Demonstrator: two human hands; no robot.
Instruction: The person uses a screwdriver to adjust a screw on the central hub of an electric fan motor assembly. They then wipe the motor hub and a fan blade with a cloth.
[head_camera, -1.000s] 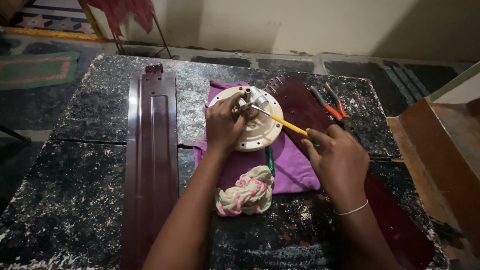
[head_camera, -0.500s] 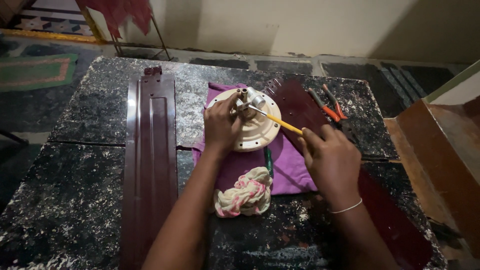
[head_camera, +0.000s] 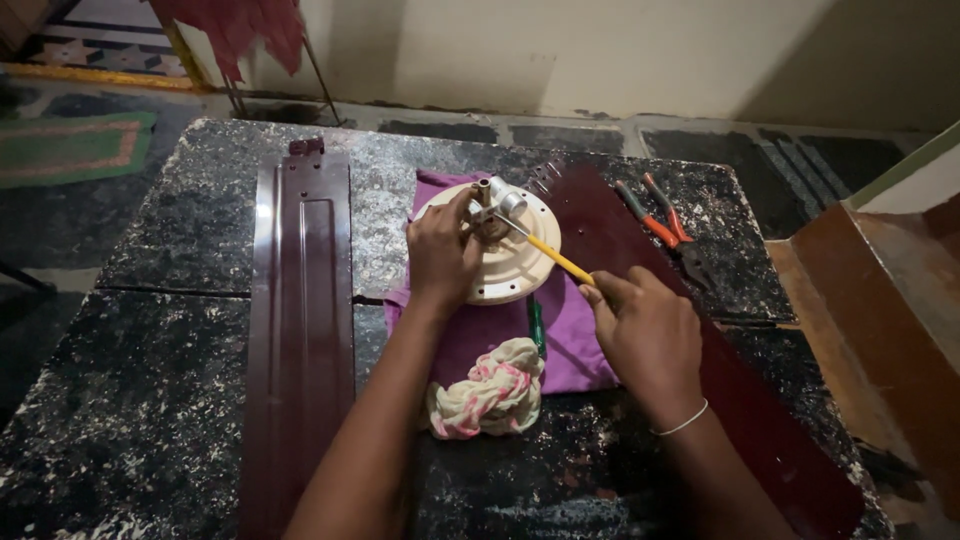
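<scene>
Speckled dark table (head_camera: 180, 250), purple cloth (head_camera: 570, 345) at centre. My left hand (head_camera: 443, 250) clasps the cream disc (head_camera: 515, 262). My right hand (head_camera: 645, 335) grips the yellow-handled tool (head_camera: 555, 258), tip at the hub.

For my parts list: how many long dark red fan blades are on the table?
2: one blade lies left of the left hand; another blade lies right, under the right hand. More may be hidden.
</scene>
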